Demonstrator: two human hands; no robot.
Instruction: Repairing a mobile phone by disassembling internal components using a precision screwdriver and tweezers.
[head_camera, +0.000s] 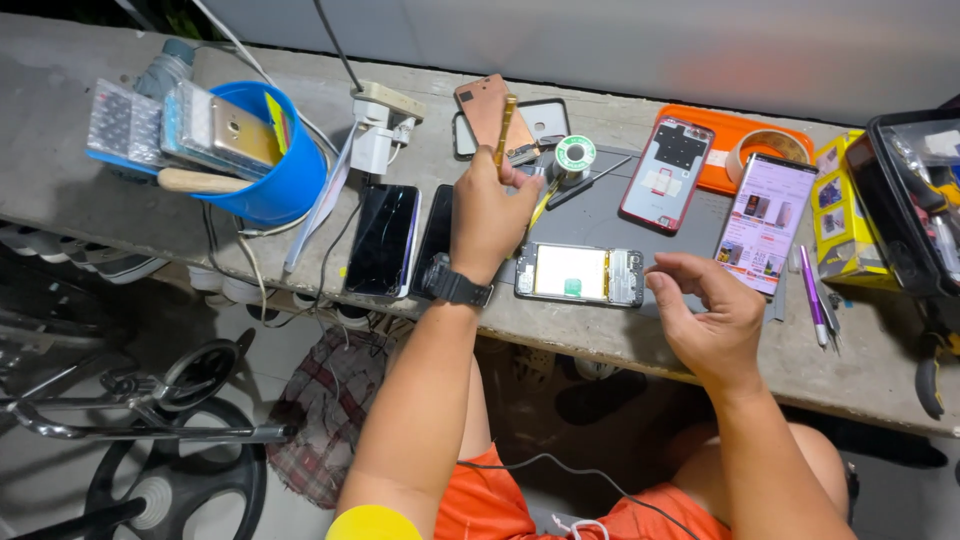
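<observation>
- Holding a slim brass-coloured tool (505, 130) upright in your left hand (487, 215), fingers (520, 182) closed round its lower end, over the back of the bench (60, 170).
- Your right hand (708, 318) hovers empty, fingers loosely curled and half open, just right of the opened phone (579, 273); not touching it.
- That opened phone lies flat on the dark work mat (600, 215), back cover off, insides up, between your two hands.
- Step looks like: tool picked up, phone not yet worked on.
- Next move calls for bringing the tool tip down onto the phone while your right hand steadies its frame; short reach, small target.
- Nearby: solder spool (574, 155) just behind your left hand, two dark-screened phones (383, 240) to its left, red phone frame (668, 172), lit phone (765, 220), blue bucket (270, 180).
</observation>
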